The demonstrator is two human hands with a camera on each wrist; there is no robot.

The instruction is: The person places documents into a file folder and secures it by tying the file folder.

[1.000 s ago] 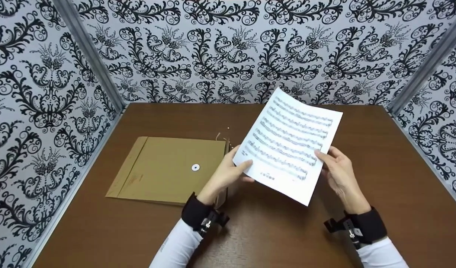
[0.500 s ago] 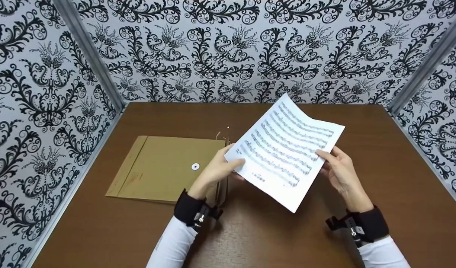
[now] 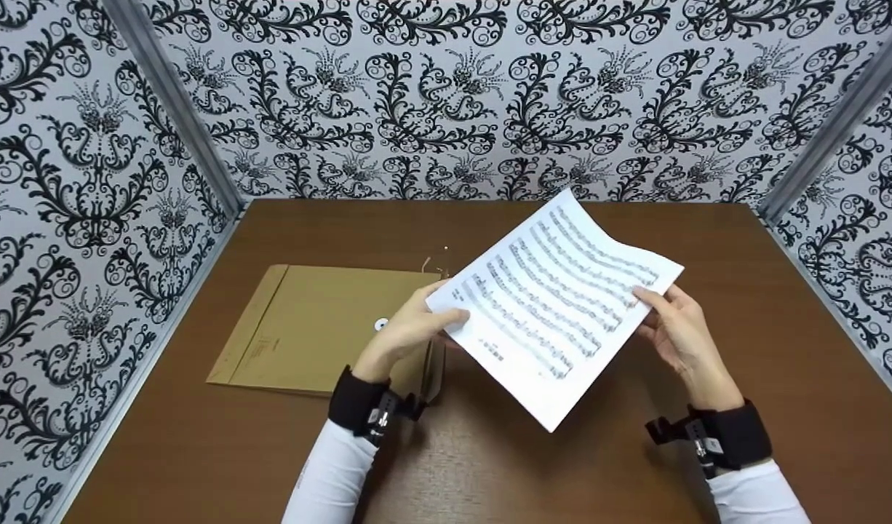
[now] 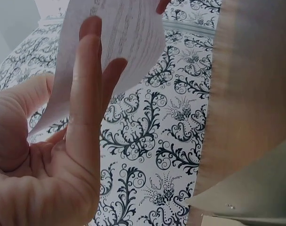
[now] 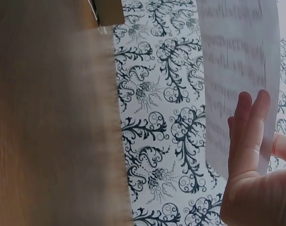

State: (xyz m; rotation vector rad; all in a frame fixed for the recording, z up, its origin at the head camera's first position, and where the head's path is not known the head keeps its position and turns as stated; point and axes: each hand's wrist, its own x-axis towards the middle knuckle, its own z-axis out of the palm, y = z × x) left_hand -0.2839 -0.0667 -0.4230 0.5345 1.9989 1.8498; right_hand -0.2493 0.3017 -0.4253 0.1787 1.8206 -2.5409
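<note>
A white sheet of printed music (image 3: 555, 298) is held up over the brown table, tilted and slightly bowed. My left hand (image 3: 409, 327) pinches its left corner, thumb on the printed face and fingers behind. On the opposite edge my right hand (image 3: 675, 335) pinches the paper the same way. Both wrist views show the sheet from behind: my left hand's fingers (image 4: 85, 94) lie against its back, and my right hand's fingers (image 5: 249, 136) do likewise. A tan document envelope (image 3: 322, 327) with a white round button lies left of the sheet, its right side partly behind my left hand.
The brown wooden table (image 3: 781, 327) is bounded at the back and sides by walls in black-and-white scroll pattern (image 3: 446, 94). A thin string (image 3: 426, 263) sticks out by the envelope's upper right corner.
The sheet has turned clockwise and its lower corner has come down and left. My left hand has moved left with it, over the envelope's edge; my right hand has shifted slightly right.
</note>
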